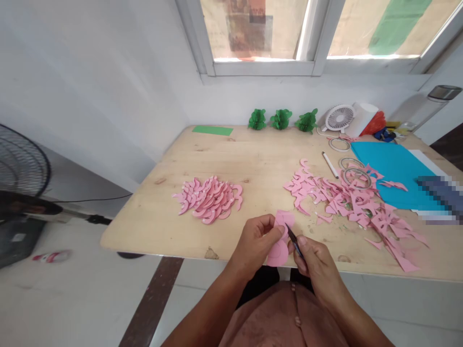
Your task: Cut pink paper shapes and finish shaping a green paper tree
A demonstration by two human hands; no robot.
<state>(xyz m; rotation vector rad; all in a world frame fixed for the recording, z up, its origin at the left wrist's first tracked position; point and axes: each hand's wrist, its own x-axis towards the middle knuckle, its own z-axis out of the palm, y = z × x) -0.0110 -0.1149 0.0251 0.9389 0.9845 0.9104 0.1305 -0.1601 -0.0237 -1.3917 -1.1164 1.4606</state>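
Observation:
Pinched in my left hand (pixel 258 241) is a pink paper piece (pixel 278 254) with rounded edges and a faint curved line drawn on it. My right hand (pixel 318 262) grips a pair of dark scissors (pixel 294 241), its blades pointing up and left against the paper's right side. The scissors' handles are mostly hidden by my fingers. Left of my hands lies a heap of curved pink paper cutouts (pixel 213 200). To the right spreads a loose pile of pink paper scraps (pixel 347 200).
Three green paper shapes (pixel 280 119) and a green strip (pixel 212 130) lie along the table's back. A small white fan (pixel 339 118), tape rolls (pixel 357 178), a white pen (pixel 330 165) and blue sheets (pixel 394 168) are at the right. A black floor fan (pixel 21 164) stands left of the table.

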